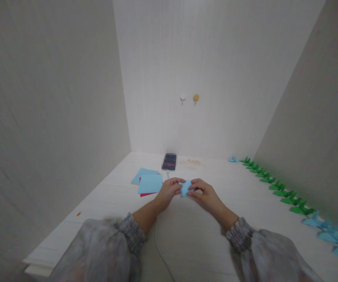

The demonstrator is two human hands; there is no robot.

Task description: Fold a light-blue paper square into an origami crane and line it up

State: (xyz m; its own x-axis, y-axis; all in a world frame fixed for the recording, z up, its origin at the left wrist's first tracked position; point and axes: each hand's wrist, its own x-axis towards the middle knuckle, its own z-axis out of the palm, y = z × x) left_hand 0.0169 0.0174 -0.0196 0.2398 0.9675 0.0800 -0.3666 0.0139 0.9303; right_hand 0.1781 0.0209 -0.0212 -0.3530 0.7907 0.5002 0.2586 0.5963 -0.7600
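Both my hands meet over the middle of the white table (104, 211). Between them is a small folded piece of light blue paper (186, 187). My left hand (169, 191) pinches its left side with fingers closed. My right hand (203, 193) pinches its right side, fingers curled round it. The paper is held just above the tabletop. Grey gathered sleeves cover both my forearms.
A stack of light blue and red paper sheets (149, 183) lies left of my hands. A phone (169, 161) with a white cable (160, 250) rests behind. Folded green paper figures (277, 186) line the right wall, then light blue ones (330, 231). Two hooks (189, 98) hang on the back wall.
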